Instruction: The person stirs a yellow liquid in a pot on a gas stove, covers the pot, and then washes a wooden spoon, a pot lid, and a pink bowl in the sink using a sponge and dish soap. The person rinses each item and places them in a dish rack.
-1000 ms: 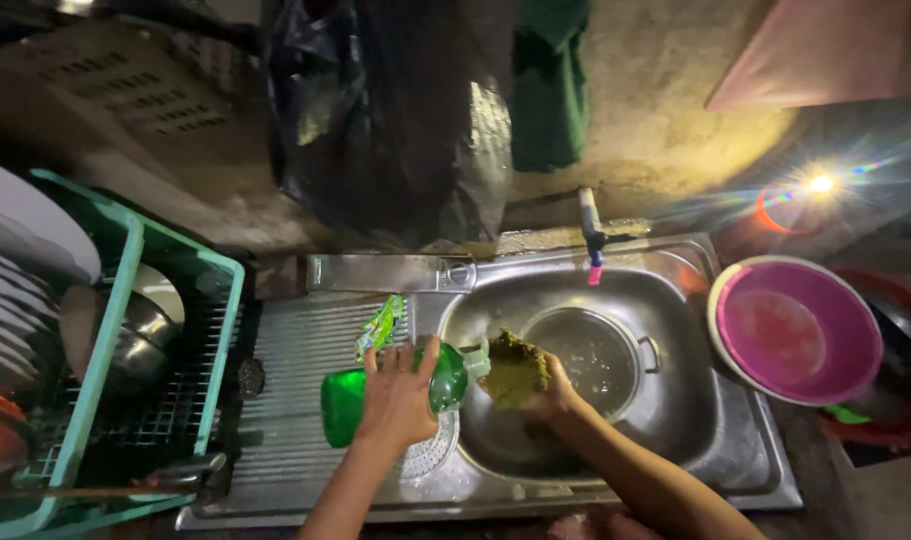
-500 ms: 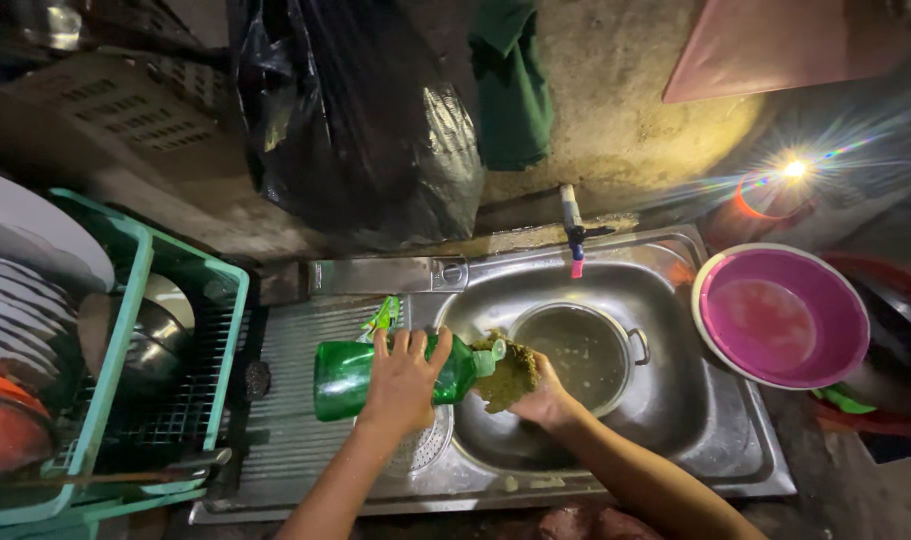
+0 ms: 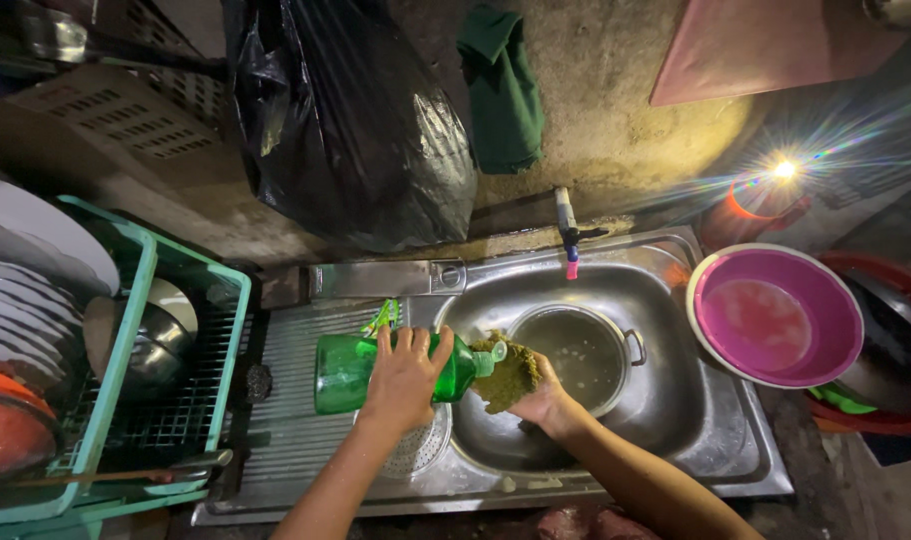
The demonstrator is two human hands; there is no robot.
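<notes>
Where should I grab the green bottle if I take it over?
Grip the green bottle around its wide body near the base, coming from the left. It lies tipped sideways, nozzle toward the sponge, and the left hand covers the neck end, leaving the base end free.

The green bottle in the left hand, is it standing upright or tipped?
Tipped. The green bottle lies almost on its side in the left hand, its nozzle pointing at the sponge.
</notes>
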